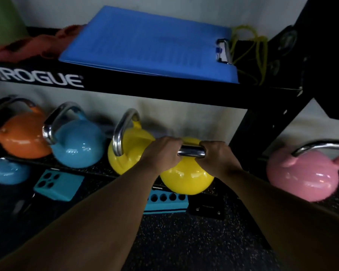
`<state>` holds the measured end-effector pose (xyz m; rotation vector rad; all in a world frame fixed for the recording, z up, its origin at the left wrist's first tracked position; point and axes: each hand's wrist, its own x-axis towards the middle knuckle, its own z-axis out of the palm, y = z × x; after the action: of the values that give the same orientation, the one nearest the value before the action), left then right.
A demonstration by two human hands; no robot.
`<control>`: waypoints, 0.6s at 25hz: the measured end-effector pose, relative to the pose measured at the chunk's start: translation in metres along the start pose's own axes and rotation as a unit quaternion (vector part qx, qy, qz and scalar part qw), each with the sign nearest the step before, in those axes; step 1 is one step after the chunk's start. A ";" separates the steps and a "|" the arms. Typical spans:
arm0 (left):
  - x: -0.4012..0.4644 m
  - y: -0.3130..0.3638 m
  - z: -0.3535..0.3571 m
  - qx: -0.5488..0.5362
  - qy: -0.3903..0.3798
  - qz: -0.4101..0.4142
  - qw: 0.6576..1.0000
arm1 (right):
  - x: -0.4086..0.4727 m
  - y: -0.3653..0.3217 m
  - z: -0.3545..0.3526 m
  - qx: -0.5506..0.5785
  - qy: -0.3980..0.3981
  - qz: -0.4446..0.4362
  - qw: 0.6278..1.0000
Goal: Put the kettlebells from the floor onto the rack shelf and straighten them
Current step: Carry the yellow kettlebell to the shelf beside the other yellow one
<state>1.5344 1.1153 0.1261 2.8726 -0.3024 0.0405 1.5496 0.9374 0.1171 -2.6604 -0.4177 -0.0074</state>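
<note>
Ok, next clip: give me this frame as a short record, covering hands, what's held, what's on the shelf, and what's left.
left hand: grip closed on the steel handle
right hand: grip closed on the same handle
held item: yellow kettlebell, at the lower shelf's front edge
on lower shelf: orange kettlebell, blue kettlebell, second yellow kettlebell
to the right: pink kettlebell
top shelf: blue clipboard

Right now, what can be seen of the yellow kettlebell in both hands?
The held kettlebell has a glossy yellow ball-shaped body and a chrome handle, metal by its look. The left hand and right hand each grip one end of the handle. It is upright, at the front edge of the lower shelf, beside a second yellow kettlebell. Whether its base rests on anything cannot be told.
</note>
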 end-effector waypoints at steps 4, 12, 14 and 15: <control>0.026 -0.003 0.015 0.003 -0.011 0.008 1.000 | 0.012 0.011 0.010 0.032 0.007 0.030 0.999; 0.079 -0.012 0.039 -0.022 0.039 0.014 0.999 | 0.044 0.028 0.032 0.064 0.078 0.088 0.991; 0.083 -0.014 0.045 -0.020 0.057 0.016 0.998 | 0.048 0.030 0.036 0.050 0.075 0.093 0.992; 0.083 -0.015 0.047 -0.022 0.060 0.020 0.998 | 0.048 0.031 0.035 0.048 0.070 0.087 0.993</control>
<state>1.6188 1.1014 0.0817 2.8055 -0.3327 0.2097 1.6018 0.9401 0.0755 -2.5712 -0.1366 -0.1169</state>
